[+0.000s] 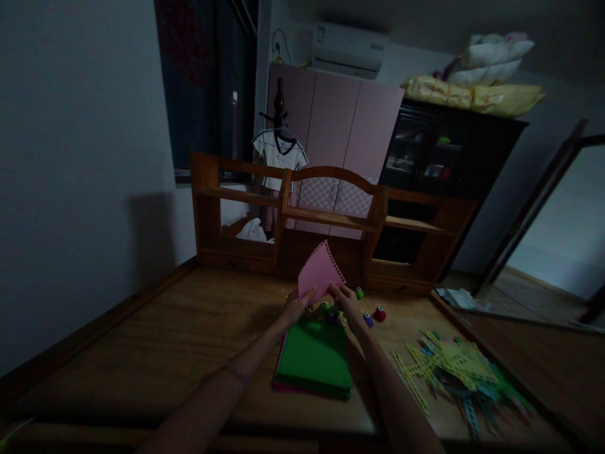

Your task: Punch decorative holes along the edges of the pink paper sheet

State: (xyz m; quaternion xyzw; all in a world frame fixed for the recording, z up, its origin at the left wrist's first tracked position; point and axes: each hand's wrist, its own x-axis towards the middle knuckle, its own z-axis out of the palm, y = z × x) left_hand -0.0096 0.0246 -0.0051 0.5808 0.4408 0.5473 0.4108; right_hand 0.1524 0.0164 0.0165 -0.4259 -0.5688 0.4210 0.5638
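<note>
A pink sheet [319, 270] with small holes along its top and right edges is held up, tilted, above the table. My left hand [293, 307] pinches its lower left part, and my right hand [346, 300] grips its lower right corner. Just below the hands lies a stack of green sheets [314, 358], with pink edges showing underneath. Several small round coloured objects sit behind and beside the hands, among them a red one [380, 313], a purple one [367, 320] and a green one [360, 293]. Some are partly hidden by my hands.
At the right of the wooden table [203, 334] is a loose heap of yellow, green and blue strips with holes [460, 366]. A wooden shelf unit [331, 219] stands along the table's back edge. A raised rim runs along the sides.
</note>
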